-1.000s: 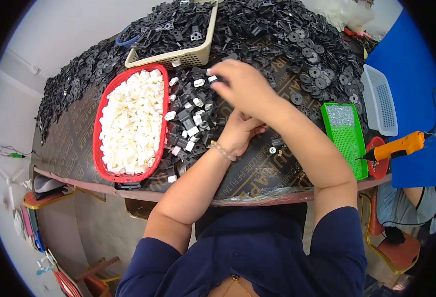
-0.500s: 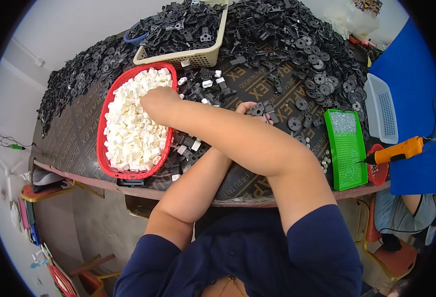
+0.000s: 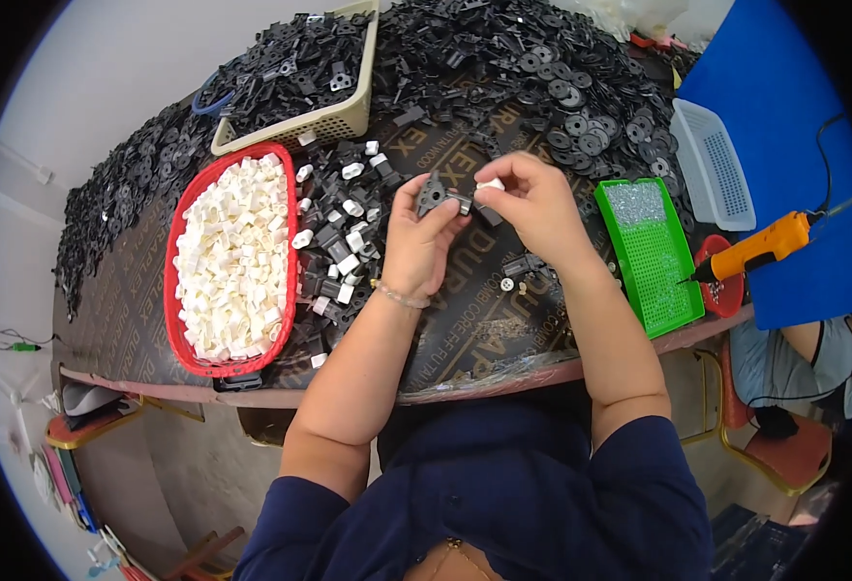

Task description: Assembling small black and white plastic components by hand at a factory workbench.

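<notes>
Here, black part (image 3: pixel 430 200), holed — perhaps matte

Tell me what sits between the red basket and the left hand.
In the head view, a loose scatter of black parts, several white-tipped, lies between the red basket and the left hand.

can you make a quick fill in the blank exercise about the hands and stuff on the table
1. The left hand holds a ____ part.
2. The right hand pinches a small ____ piece.
3. The ____ basket is heaped with white pieces.
4. The orange driver overlaps a ____ tray in this view.

Missing words: black; white; red; green
</notes>
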`<act>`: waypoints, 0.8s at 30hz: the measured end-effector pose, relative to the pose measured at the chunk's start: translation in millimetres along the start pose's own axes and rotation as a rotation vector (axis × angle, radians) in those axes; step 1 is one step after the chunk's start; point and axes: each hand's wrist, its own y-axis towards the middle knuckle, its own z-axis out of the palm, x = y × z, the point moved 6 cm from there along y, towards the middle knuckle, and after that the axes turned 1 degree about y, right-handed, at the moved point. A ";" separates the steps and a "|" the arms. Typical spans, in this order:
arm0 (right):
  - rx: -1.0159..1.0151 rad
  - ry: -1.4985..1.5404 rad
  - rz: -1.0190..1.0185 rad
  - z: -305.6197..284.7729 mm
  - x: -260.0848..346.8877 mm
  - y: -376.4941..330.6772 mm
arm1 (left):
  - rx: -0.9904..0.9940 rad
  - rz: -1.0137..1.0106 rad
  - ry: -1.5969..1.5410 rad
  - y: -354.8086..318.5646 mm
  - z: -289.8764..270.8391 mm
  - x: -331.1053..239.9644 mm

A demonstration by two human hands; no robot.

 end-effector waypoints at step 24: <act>-0.022 0.681 0.352 20.7 -48.3 -22.0 | 0.001 0.305 0.291 -14.0 11.0 -15.3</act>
